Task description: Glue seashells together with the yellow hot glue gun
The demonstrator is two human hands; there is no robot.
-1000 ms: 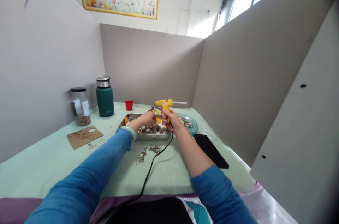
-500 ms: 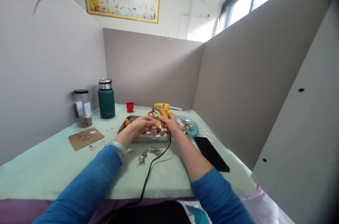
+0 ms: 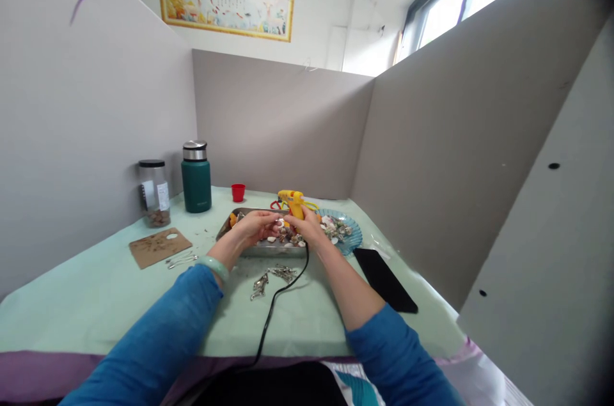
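Observation:
My right hand (image 3: 309,225) is wrapped round the handle of a yellow hot glue gun (image 3: 293,199), its nozzle pointing left. A black cord (image 3: 274,305) runs from the gun down over the table edge. My left hand (image 3: 258,227) is pinched beside it, fingertips close to my right thumb; what the pinch holds is too small to make out. Both hands are over a metal tray (image 3: 273,252) of shells and small pieces. Just in front of the tray lie two little heaps of metal clips (image 3: 259,286).
A blue plate (image 3: 355,233) of shells and a black phone-like slab (image 3: 386,279) lie at right. At left are a brown board (image 3: 158,249), silver pins (image 3: 182,259), a clear jar (image 3: 156,201) and a green bottle (image 3: 196,182). A red cup (image 3: 238,192) stands behind the tray.
The view has shifted slightly. My right fingers have come nearer to the left fingertips, and the glue gun sits a little more to the left over the tray.

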